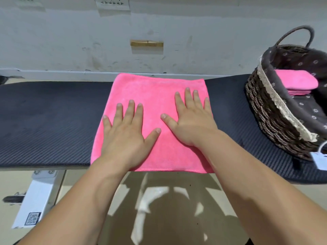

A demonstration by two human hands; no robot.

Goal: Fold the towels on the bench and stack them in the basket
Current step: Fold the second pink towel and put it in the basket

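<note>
Left hand [127, 137]: bare, all five fingers in view, nails short and rounded.
Right hand [192, 124]: bare, all five fingers in view, nails short with pale tips.
Left forearm [85, 200]: bare from the wrist to the near left edge, a faint shaded line along it.
Right forearm [247, 174]: bare from the wrist to the near right edge, smooth, wider toward the camera.

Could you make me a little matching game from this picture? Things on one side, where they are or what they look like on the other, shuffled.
1 spread towel
2 folded towels
3 basket
4 bench

A dark ribbed top
B woven, at the bench's right end
C lying flat mid-bench
D stacked inside the basket

Pairs: 1-C, 2-D, 3-B, 4-A.
</note>
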